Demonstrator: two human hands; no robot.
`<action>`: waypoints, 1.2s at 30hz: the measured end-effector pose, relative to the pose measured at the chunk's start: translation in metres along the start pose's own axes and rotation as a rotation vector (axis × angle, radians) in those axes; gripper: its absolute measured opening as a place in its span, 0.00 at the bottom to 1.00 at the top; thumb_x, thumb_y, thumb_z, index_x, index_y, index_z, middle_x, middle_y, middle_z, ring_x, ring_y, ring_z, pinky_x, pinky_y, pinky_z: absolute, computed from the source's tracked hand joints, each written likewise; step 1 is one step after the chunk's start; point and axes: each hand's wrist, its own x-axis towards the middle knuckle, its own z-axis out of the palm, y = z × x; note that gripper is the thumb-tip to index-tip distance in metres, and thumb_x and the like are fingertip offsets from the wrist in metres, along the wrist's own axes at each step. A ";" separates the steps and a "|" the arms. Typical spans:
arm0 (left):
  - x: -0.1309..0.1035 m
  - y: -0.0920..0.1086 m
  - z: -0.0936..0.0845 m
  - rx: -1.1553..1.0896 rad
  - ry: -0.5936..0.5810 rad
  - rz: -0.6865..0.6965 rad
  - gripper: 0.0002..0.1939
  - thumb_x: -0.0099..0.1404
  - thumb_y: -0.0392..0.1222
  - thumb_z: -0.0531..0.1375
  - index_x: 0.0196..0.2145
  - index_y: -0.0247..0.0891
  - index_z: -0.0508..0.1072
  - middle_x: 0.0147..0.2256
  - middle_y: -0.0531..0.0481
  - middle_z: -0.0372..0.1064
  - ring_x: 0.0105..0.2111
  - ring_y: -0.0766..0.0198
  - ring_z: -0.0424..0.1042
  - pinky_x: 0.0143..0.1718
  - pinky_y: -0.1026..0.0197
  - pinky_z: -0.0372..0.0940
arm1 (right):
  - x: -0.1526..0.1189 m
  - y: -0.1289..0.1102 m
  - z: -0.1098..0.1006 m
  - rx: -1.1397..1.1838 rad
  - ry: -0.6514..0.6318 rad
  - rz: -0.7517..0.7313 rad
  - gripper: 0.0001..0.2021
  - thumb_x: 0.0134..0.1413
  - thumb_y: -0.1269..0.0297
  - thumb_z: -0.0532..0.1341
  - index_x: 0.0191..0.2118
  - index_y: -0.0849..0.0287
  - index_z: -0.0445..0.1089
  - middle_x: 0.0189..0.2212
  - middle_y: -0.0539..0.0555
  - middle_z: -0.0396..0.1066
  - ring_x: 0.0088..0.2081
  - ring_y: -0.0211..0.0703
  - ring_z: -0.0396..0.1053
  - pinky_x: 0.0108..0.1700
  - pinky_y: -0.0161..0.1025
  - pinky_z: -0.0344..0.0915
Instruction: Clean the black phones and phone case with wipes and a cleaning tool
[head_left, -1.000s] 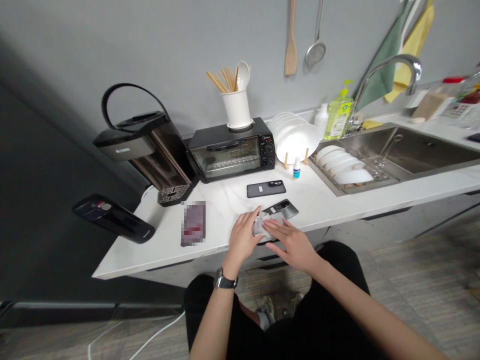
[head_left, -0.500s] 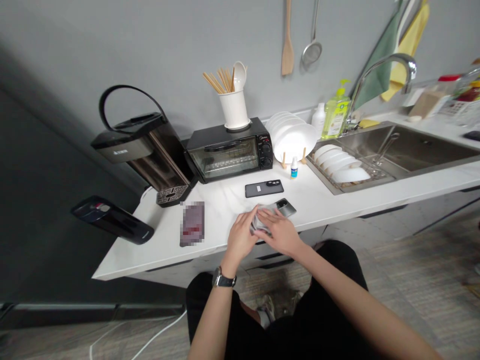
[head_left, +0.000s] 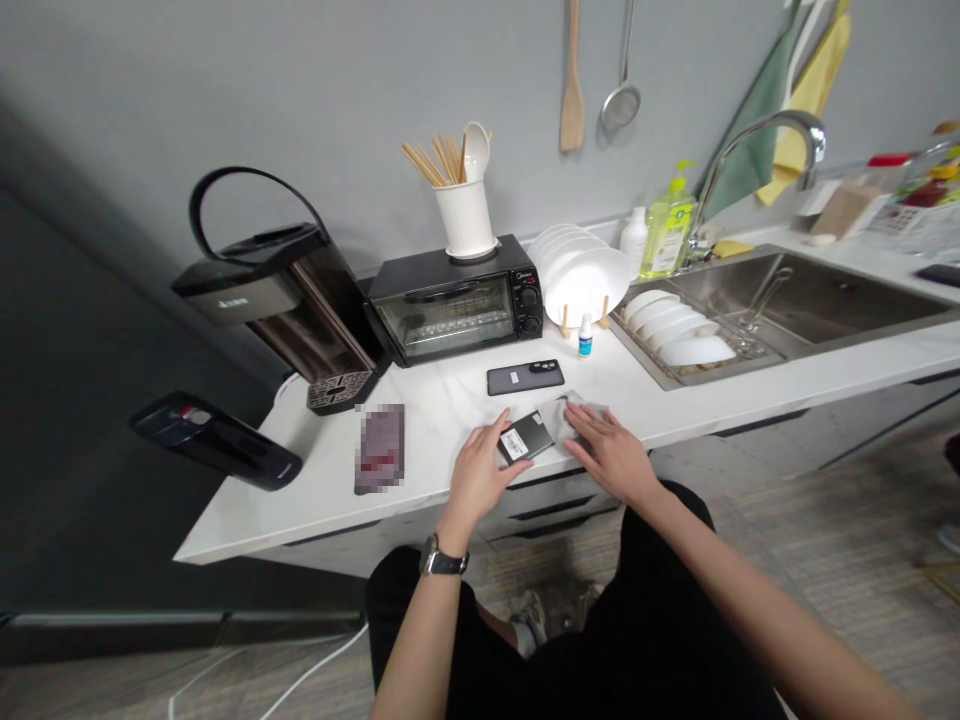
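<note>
A dark phone (head_left: pixel 532 434) with a white label lies back up on the white counter. My left hand (head_left: pixel 478 468) grips its left end between thumb and fingers. A grey cloth (head_left: pixel 567 420) covers the phone's right end, and my right hand (head_left: pixel 609 452) presses on it with fingers fairly straight. Just behind the phone lies a black phone case (head_left: pixel 525 377). A small white and blue bottle (head_left: pixel 585 338) stands behind and to the right of the case.
At the left are a pixelated dark item (head_left: pixel 380 450), a dark navy appliance (head_left: pixel 217 440) and a water dispenser (head_left: pixel 300 310). Behind stand a toaster oven (head_left: pixel 457 308) and a plate rack (head_left: pixel 565 318). The sink (head_left: pixel 795 300) is at the right.
My right hand has moved right along the phone with the cloth, from the labelled left end to the right end. The label now shows. My left hand keeps its place at the left end.
</note>
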 end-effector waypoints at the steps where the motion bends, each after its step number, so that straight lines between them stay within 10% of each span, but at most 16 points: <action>1: 0.000 0.000 0.000 -0.005 -0.001 0.002 0.46 0.64 0.45 0.72 0.72 0.51 0.54 0.58 0.47 0.73 0.58 0.50 0.69 0.60 0.46 0.66 | 0.006 0.004 0.002 -0.022 0.011 0.008 0.27 0.74 0.52 0.55 0.71 0.60 0.62 0.69 0.62 0.62 0.71 0.60 0.58 0.70 0.64 0.57; 12: -0.005 -0.007 0.001 0.049 -0.012 0.058 0.42 0.67 0.36 0.64 0.74 0.47 0.52 0.60 0.43 0.69 0.58 0.50 0.67 0.60 0.47 0.66 | 0.024 -0.095 0.029 0.220 -0.075 -0.152 0.30 0.71 0.47 0.58 0.67 0.65 0.67 0.65 0.66 0.68 0.68 0.56 0.64 0.72 0.59 0.55; 24: 0.004 0.002 -0.002 -0.002 -0.019 0.027 0.43 0.65 0.42 0.69 0.72 0.48 0.55 0.59 0.45 0.72 0.59 0.49 0.69 0.64 0.44 0.63 | 0.014 0.005 0.001 -0.040 -0.011 0.033 0.26 0.74 0.53 0.54 0.69 0.60 0.64 0.68 0.60 0.64 0.70 0.60 0.60 0.70 0.65 0.57; 36: -0.003 -0.007 0.000 0.008 -0.024 -0.033 0.46 0.63 0.36 0.68 0.73 0.47 0.53 0.61 0.42 0.69 0.60 0.51 0.69 0.62 0.48 0.66 | 0.015 -0.094 0.023 0.225 -0.096 -0.144 0.31 0.70 0.44 0.58 0.67 0.61 0.66 0.66 0.62 0.67 0.69 0.56 0.62 0.73 0.61 0.52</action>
